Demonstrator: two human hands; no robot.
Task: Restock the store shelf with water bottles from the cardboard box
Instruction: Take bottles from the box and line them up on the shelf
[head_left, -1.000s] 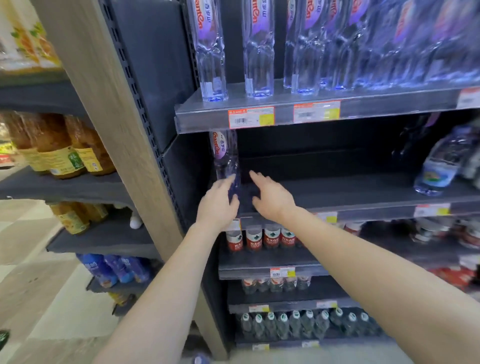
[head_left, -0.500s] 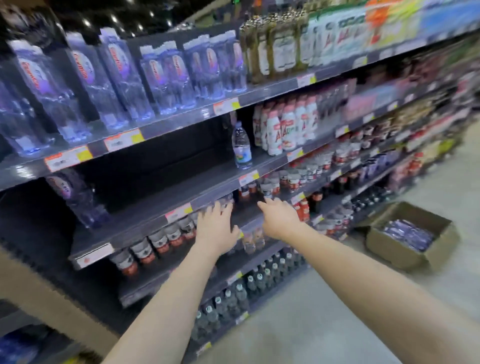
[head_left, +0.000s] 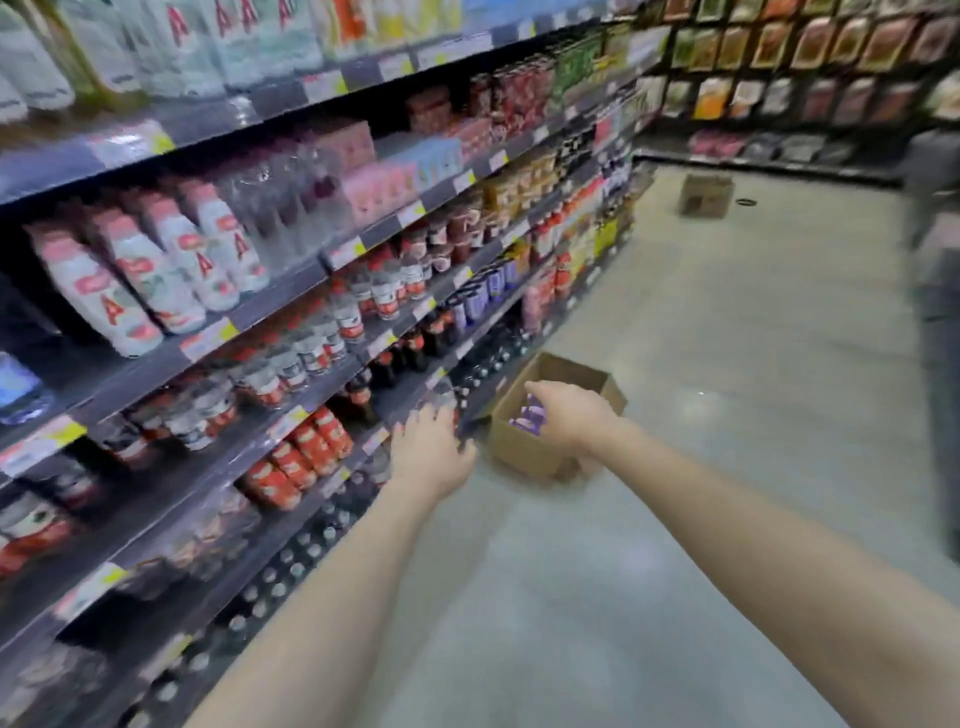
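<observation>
An open cardboard box (head_left: 524, 452) stands on the floor against the foot of the shelving, with purple-labelled water bottles (head_left: 531, 417) showing inside it. My right hand (head_left: 569, 418) reaches out in front of the box's opening, fingers extended, holding nothing. My left hand (head_left: 431, 452) hovers beside it, to the left of the box and in front of the low shelves, fingers spread and empty. The view is blurred by motion.
Long dark store shelves (head_left: 270, 312) full of bottled drinks run along the left. A second cardboard box (head_left: 705, 195) sits far down the aisle. A person (head_left: 930, 171) stands at the right edge. Pale floor (head_left: 727, 415) spreads to the right.
The view has swung right from the shelf with the placed water bottle toward the floor box. Both hands left the shelf and moved down toward the box, still empty.
</observation>
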